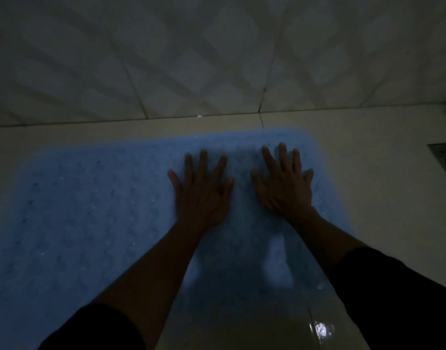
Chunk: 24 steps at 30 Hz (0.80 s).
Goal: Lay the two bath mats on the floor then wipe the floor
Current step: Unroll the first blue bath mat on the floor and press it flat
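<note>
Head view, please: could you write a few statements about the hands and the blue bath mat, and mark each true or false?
1. Both hands lie flat with fingers spread on the blue textured bath mat. True.
2. The left hand grips a cloth. False: it holds nothing.
3. The right hand rests on bare tile. False: it rests on the mat.
4. A metal floor drain sits right of the mat. True.

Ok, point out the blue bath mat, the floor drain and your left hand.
blue bath mat (85, 223): head view, bare left part.
floor drain (445, 157): head view, grate at right edge.
left hand (203, 195): head view, back of hand.
</note>
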Tool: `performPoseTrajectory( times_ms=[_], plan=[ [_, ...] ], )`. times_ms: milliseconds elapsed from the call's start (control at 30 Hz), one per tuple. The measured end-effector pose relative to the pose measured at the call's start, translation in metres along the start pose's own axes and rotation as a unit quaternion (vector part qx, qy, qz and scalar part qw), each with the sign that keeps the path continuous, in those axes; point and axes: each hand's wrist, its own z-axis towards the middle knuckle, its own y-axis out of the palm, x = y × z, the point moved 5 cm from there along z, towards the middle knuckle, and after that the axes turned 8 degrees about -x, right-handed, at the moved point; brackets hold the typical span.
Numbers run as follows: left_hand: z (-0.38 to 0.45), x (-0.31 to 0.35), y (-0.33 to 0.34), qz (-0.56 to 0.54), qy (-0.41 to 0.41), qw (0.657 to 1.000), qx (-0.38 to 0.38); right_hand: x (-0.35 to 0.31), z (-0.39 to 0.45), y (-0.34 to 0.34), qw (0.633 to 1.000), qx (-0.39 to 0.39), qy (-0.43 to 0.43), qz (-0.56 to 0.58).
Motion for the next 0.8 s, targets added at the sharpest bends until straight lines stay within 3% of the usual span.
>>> performPoseTrajectory(
  times_ms=[167, 567, 800],
  plan=[
    [0.035, 0.006, 0.006, 0.043, -0.017, 0.999, -0.027, 0.015, 0.021, 0.014, 0.999, -0.027, -0.011, -0.033],
    [0.036, 0.008, 0.007, 0.051, -0.018, 0.998, -0.008, 0.017, 0.023, 0.017, 0.999, -0.005, -0.001, -0.037],
    [0.037, 0.010, 0.008, 0.070, -0.011, 0.997, 0.013, 0.018, 0.020, 0.017, 0.996, 0.064, -0.018, -0.059]
  ],
)
